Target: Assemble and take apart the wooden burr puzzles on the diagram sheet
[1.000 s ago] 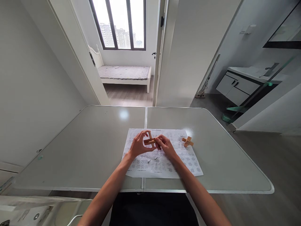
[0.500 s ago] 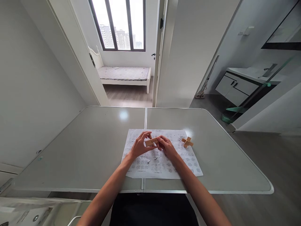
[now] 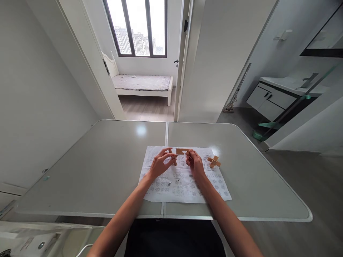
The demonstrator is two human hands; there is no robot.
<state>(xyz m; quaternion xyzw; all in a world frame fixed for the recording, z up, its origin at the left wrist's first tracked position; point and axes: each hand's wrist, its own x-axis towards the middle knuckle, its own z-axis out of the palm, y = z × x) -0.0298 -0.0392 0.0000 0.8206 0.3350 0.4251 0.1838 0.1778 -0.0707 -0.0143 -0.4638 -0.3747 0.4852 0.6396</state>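
Note:
My right hand (image 3: 197, 166) pinches the right end of a notched wooden puzzle piece (image 3: 180, 151), held level above the printed sheet (image 3: 158, 192). A cut-out shows along the piece's lower edge. To its left, my left hand (image 3: 160, 165) has thumb and fingers closed round a second wooden puzzle piece (image 3: 175, 162), which is slanted and partly hidden by the fingers. The two pieces are apart. Right of my hands, a cross-shaped cluster of wooden pieces (image 3: 214, 162) rests on the sheet's right side.
The sheet, covered in small diagrams, lies on a grey-green table (image 3: 107, 171) with a metal rim and a centre seam. Beyond the table's far edge are a doorway and a bed (image 3: 144, 82). A washbasin cabinet (image 3: 270, 98) is at the right.
My right hand has drawn the notched piece up and right, out of my left hand's grasp. The left hand keeps the slanted piece. The cross-shaped cluster stays put.

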